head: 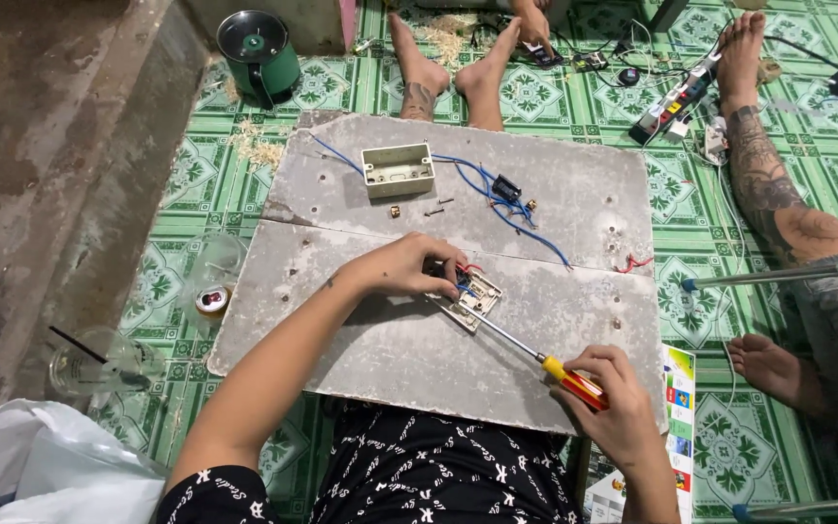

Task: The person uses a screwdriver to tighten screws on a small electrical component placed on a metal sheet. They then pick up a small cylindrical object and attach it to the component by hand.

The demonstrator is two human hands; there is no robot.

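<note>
screwdriver (pixel 545 362) — tip up-left at switch plate (pixel 470 299); right hand (pixel 605 400) grips handle

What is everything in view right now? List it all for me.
board: one, grey, on the floor
switch plate: one, white, mid-board
screwdriver: one, yellow and red handle
box: one, cream, far side of board
wires: several, blue, beside box
power strip: one, white, far right
pot: one, green, far left
cup: one, clear, near left
left hand: holds switch plate
right hand: holds screwdriver
</note>
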